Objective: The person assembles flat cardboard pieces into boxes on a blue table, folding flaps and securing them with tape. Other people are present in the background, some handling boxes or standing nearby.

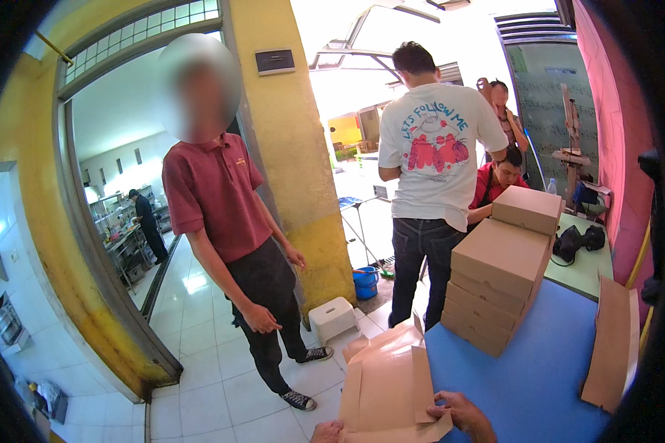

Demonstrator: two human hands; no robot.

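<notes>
A partly folded brown cardboard box [391, 395], its flaps standing up around a flat base, lies at the near edge of the blue table. My left hand [326, 433] is at its near left corner, fingers closed on the edge and mostly cut off by the lower border. At the near right corner, my right hand [462, 415] has its thumb and fingers bent around a side flap. Beyond it on the table, several closed brown boxes [495, 255] stand stacked.
A flat cardboard piece [613, 343] lies at the blue table's [524, 391] right edge. Black headphones or similar gear [580, 242] sit behind. A person in a maroon shirt [218, 199] stands left, another in white [436, 148] ahead. A white stool [332, 317] and blue bucket [365, 283] stand on the floor.
</notes>
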